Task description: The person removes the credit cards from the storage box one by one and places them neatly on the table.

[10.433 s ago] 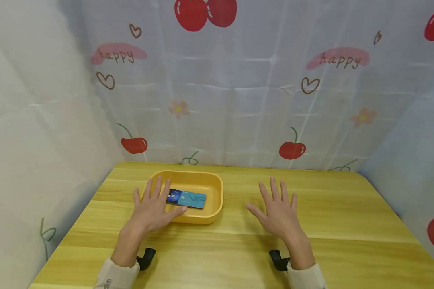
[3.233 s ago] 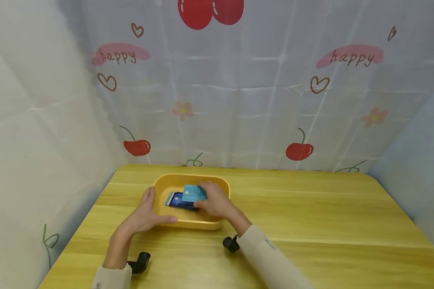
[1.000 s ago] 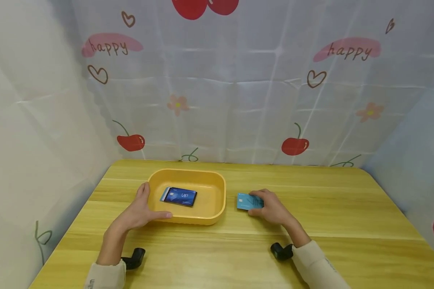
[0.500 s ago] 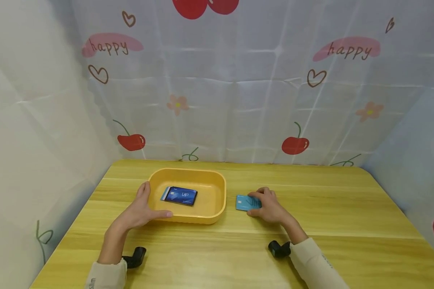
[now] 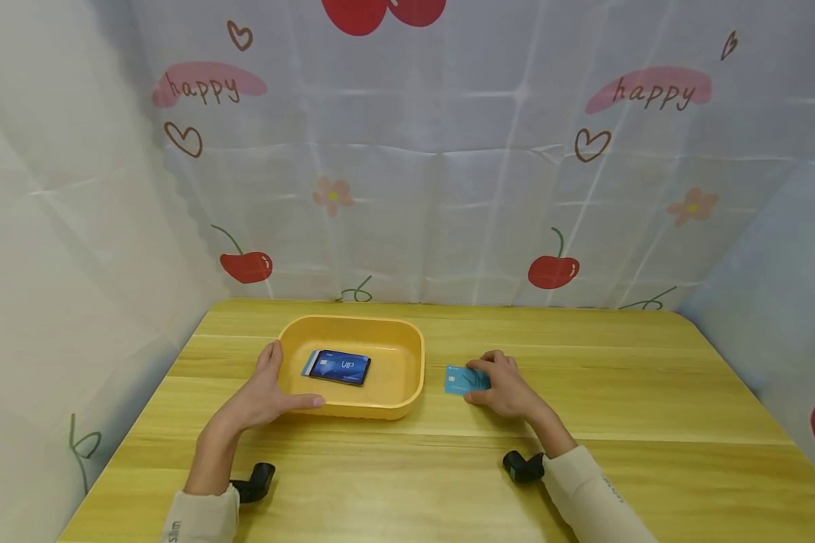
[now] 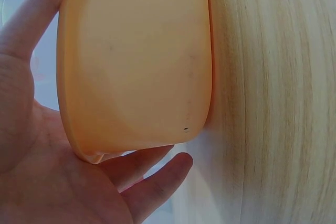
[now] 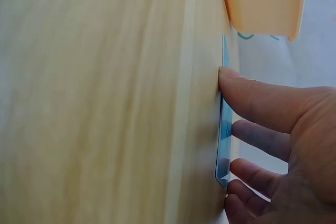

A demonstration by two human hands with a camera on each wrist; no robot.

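A yellow plastic basin (image 5: 387, 377) stands on the table, left of the middle. My left hand (image 5: 261, 392) grips its near left corner, thumb over the front rim and fingers along the left end; the left wrist view has the palm against the basin wall (image 6: 136, 66). Inside lies a small stack of bank cards, a dark blue VIP card (image 5: 339, 367) on top and a light edge poking out to its left. Right of the basin, my right hand (image 5: 509, 388) pinches a light blue bank card (image 5: 458, 380) by its long edges, flat at the tabletop; fingers cover its right part.
The wood-grain table (image 5: 407, 483) runs back to a white curtain (image 5: 441, 226) printed with cherries and hearts. More curtain closes in both sides. A black wrist mount (image 5: 524, 467) sits under the right wrist, another black mount (image 5: 254, 483) under the left.
The right hand took the light blue card from the stack, carried it right out of the basin and lowered it to the table. The left hand moved onto the basin's corner and stays there.
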